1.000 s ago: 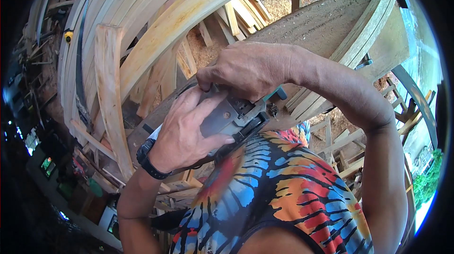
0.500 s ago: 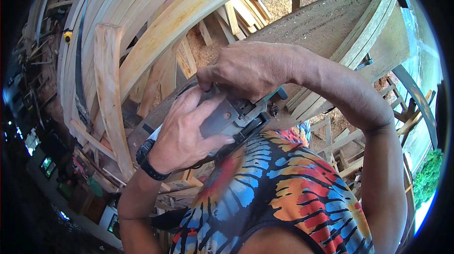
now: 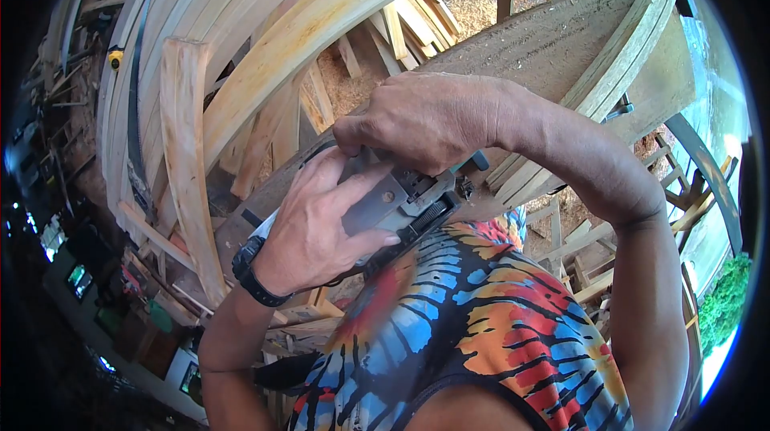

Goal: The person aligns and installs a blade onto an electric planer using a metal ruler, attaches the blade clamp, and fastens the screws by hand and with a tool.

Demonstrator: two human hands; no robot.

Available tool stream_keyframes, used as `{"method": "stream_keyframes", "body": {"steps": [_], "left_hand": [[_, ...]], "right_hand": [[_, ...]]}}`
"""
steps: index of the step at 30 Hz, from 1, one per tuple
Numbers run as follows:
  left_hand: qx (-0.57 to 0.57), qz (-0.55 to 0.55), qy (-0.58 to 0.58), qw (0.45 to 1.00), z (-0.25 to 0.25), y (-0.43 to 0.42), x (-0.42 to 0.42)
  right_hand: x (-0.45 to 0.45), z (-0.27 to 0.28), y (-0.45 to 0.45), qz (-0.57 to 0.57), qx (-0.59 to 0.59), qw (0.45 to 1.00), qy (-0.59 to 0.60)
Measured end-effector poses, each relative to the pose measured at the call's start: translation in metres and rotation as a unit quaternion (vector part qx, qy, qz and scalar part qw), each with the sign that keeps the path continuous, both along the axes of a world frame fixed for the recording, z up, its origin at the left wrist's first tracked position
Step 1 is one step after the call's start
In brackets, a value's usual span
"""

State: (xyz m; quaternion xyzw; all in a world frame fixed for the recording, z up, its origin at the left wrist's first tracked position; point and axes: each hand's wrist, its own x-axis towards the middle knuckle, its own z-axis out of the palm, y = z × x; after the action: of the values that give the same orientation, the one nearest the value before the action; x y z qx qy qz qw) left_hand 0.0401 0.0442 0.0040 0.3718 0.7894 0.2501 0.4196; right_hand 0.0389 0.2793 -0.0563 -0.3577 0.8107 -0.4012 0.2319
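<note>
Under left hand (image 3: 311,218), power tool (image 3: 375,200), right hand (image 3: 433,120) hiding part

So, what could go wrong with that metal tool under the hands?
1. The left hand and right hand are both on the metal tool, so the fingers might get nicked if some part is sharp. I can't tell whether any is.
2. The shirt looks close to the tool, so the cloth could perhaps snag.
</note>
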Motion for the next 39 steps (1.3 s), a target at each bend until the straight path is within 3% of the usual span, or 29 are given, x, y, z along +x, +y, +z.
{"method": "stream_keyframes", "body": {"steps": [10,19,28,39], "left_hand": [[-0.007,0.057,-0.005,0.998,-0.004,-0.007,0.002],[-0.021,-0.01,0.007,1.0,0.0,-0.003,0.0],[-0.03,0.049,-0.014,0.998,0.002,-0.005,0.0],[-0.036,0.039,-0.021,0.998,0.002,-0.006,-0.001]], "right_hand": [[0.001,0.005,-0.001,0.002,0.025,1.0,0.011],[0.007,-0.004,-0.001,-0.021,0.003,1.0,0.012],[0.009,-0.002,0.002,-0.018,0.024,0.999,0.017],[0.006,-0.001,0.0,-0.002,0.022,1.0,-0.003]]}}
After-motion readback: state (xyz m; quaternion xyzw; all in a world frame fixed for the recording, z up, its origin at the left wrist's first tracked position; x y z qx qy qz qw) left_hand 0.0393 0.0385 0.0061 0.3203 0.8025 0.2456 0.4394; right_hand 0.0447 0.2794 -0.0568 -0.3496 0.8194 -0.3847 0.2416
